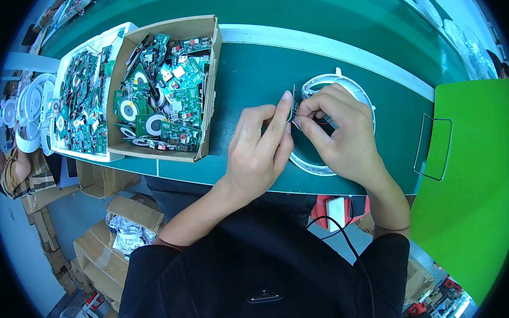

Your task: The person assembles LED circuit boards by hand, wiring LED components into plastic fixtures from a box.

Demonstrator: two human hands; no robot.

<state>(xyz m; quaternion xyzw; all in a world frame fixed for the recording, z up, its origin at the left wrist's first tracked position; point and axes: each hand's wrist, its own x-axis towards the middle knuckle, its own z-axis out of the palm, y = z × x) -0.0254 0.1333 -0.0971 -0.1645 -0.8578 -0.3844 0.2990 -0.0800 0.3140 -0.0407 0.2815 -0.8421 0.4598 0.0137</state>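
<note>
A small circuit board [293, 104], seen nearly edge-on, is gripped between the thumb and fingers of my left hand [259, 145]. My right hand [341, 128] pinches at the board's right side, where a thin wire seems to run between the fingertips; its exact end is hidden. Under and behind my right hand lies a white ring-shaped housing [313, 168] on the green table, with a small tab at its far rim. Part of the ring is covered by my hand, and some dark and red wires show inside it.
Left of my hands stands a cardboard box [210, 100] full of green circuit boards with round white discs. Beside it is a white foam tray [111, 157] holding more boards. A bright green panel [469, 185] with a wire handle borders the right. White rings [34, 109] pile at far left.
</note>
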